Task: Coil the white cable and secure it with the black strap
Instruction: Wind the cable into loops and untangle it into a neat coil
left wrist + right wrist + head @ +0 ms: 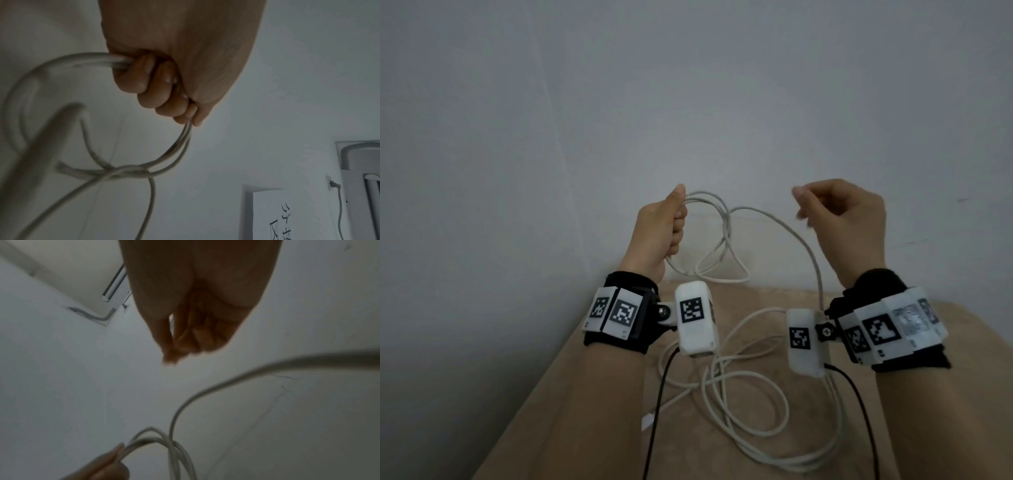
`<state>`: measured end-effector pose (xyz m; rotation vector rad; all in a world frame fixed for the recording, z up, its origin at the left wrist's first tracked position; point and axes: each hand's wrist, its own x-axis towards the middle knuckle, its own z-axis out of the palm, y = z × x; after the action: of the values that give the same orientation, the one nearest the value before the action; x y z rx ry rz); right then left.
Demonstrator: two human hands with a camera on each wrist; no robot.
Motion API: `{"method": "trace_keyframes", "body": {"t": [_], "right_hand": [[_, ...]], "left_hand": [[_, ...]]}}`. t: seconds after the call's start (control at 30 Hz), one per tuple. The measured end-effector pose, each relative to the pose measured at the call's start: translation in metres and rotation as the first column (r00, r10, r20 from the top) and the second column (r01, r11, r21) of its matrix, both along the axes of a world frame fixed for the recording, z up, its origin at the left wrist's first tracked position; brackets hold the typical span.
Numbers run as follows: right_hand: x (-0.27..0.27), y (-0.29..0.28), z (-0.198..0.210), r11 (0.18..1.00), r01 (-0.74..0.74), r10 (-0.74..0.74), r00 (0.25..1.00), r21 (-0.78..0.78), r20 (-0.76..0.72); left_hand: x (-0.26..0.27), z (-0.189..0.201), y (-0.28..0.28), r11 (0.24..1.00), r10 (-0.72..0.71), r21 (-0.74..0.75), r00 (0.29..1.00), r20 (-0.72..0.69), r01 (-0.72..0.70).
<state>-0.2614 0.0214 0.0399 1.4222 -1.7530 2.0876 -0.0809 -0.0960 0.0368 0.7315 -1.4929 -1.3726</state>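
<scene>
left hand (659,233): fist wrapped round a bundle of loops of the white cable (726,240); strands enter at the thumb side and exit below the little finger, so the fist acts as the anchor for the coil; left wrist view confirms fingers (144,78) fully curled over several strands, no gap
coil so far: a few loops hang from the fist, raised in front of the wall (688,85); loops uneven, one crossing another at the bottom; likely needs evening out before strapping
right hand (846,219): raised level with the left, near it but apart; fingers loosely curled, thumb and forefinger tips close together; right wrist view blurred, shows nothing between the fingers; cable passes beside and below it, not touching; my read: empty, between pulls
free run: from the fist the cable arcs up, then drops past the right wrist to the beige surface (592,394)
slack: most of the cable lies in loose overlapping rings on that surface, between the forearms; white plug end (648,422) lies near the left forearm
black strap: not identifiable in any view; the black leads in view belong to the wrist cameras (697,318)
progress: early; coiling under way, most length uncoiled, strap step not started
next: right hand probably takes the free run and feeds another loop to the left fist
</scene>
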Motion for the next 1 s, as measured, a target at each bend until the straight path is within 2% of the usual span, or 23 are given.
{"method": "trace_keyframes", "body": {"t": [0.03,0.07,0.13,0.23,0.3,0.33,0.4,0.5,0.53,0.6,0.67,0.7,0.73,0.77,0.8,0.83,0.87,0.9,0.93,1.0], "right_hand": [[0.003,0.001,0.002,0.988,-0.114,0.111,0.993,0.104,0.036],[0.007,0.001,0.002,0.943,-0.215,0.204,0.977,0.254,0.069],[0.014,-0.001,-0.002,0.790,-0.310,0.286,0.949,0.529,0.129],[0.025,-0.009,-0.011,0.600,-0.394,0.313,0.917,0.697,0.249],[0.029,-0.013,-0.017,0.486,-0.365,0.372,0.909,0.794,0.190],[0.030,-0.013,-0.019,0.456,-0.339,0.404,0.903,0.823,0.148],[0.030,-0.014,-0.020,0.478,-0.364,0.421,0.893,0.799,0.155],[0.024,-0.016,-0.021,0.609,-0.525,0.372,0.851,0.595,0.370],[0.021,-0.016,-0.021,0.657,-0.574,0.365,0.810,0.488,0.460],[0.016,-0.017,-0.022,0.719,-0.655,0.409,0.668,0.231,0.621],[0.013,-0.018,-0.020,0.732,-0.681,0.495,0.520,-0.012,0.696],[0.011,-0.018,-0.020,0.731,-0.673,0.540,0.473,-0.110,0.696],[0.008,-0.018,-0.020,0.733,-0.660,0.576,0.472,-0.166,0.668],[0.006,-0.018,-0.020,0.746,-0.646,0.592,0.531,-0.163,0.606],[0.004,-0.017,-0.020,0.771,-0.628,0.585,0.636,-0.102,0.503],[0.004,-0.016,-0.020,0.805,-0.593,0.555,0.754,0.001,0.351],[0.004,-0.014,-0.019,0.836,-0.537,0.515,0.839,0.113,0.172],[0.006,-0.013,-0.018,0.857,-0.468,0.478,0.879,0.216,0.010],[0.009,-0.012,-0.017,0.860,-0.405,0.455,0.884,0.311,-0.107],[0.014,-0.012,-0.016,0.833,-0.326,0.445,0.875,0.448,-0.191]], "left_hand": [[-0.001,0.000,0.000,1.000,0.019,0.010,1.000,-0.011,-0.018],[-0.001,0.000,0.000,0.999,0.033,0.015,0.999,-0.020,-0.033],[-0.003,0.000,0.002,0.998,0.052,0.022,0.998,-0.036,-0.051],[-0.007,0.001,0.004,0.998,0.058,0.016,0.997,-0.052,-0.057],[-0.009,0.001,0.006,0.998,0.059,0.006,0.997,-0.050,-0.059],[-0.009,0.002,0.007,0.998,0.061,0.002,0.997,-0.048,-0.060],[-0.009,0.002,0.007,0.997,0.072,0.001,0.996,-0.052,-0.072],[-0.005,0.003,0.003,0.994,0.108,0.016,0.992,-0.064,-0.107],[-0.003,0.002,0.001,0.993,0.120,0.023,0.991,-0.063,-0.119],[0.000,0.000,-0.002,0.990,0.138,0.049,0.988,-0.062,-0.136],[0.002,-0.002,-0.005,0.986,0.146,0.094,0.987,-0.070,-0.139],[0.003,-0.003,-0.006,0.984,0.145,0.115,0.987,-0.077,-0.135],[0.004,-0.004,-0.007,0.983,0.142,0.132,0.986,-0.083,-0.131],[0.004,-0.004,-0.008,0.981,0.142,0.148,0.986,-0.089,-0.128],[0.004,-0.004,-0.009,0.979,0.143,0.159,0.985,-0.092,-0.127],[0.004,-0.004,-0.009,0.978,0.142,0.167,0.985,-0.093,-0.126],[0.003,-0.005,-0.009,0.978,0.140,0.170,0.986,-0.091,-0.123],[0.002,-0.005,-0.009,0.978,0.137,0.171,0.987,-0.088,-0.121],[0.001,-0.005,-0.009,0.978,0.136,0.172,0.987,-0.087,-0.119],[0.001,-0.005,-0.009,0.976,0.139,0.184,0.985,-0.098,-0.119]]}}
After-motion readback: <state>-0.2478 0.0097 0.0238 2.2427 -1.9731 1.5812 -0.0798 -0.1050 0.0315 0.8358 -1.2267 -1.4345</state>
